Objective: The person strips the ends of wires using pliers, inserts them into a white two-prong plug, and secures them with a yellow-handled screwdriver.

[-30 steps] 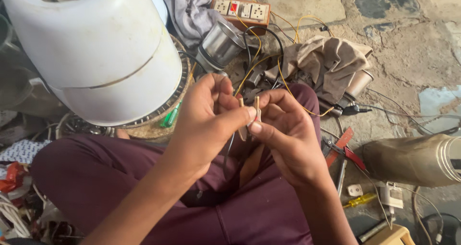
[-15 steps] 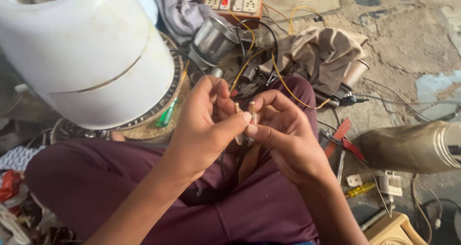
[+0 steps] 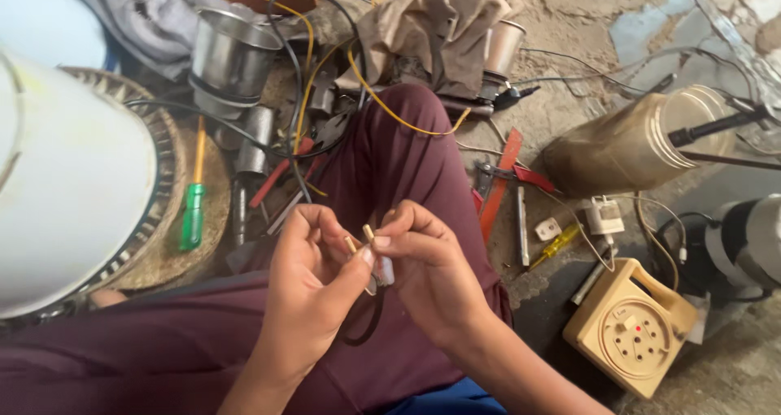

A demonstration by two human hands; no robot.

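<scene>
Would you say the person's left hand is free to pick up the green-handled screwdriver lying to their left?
Probably not at once: the left hand and right hand both pinch a small plug. The screwdriver itself lies uncovered on the round base, nothing across it.

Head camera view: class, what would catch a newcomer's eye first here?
Both hands meet at the centre over a maroon-clad lap: the left hand and right hand pinch a small plug with brass pins. A big white housing fills the left edge, and a cream extension reel sits lower right.
</scene>
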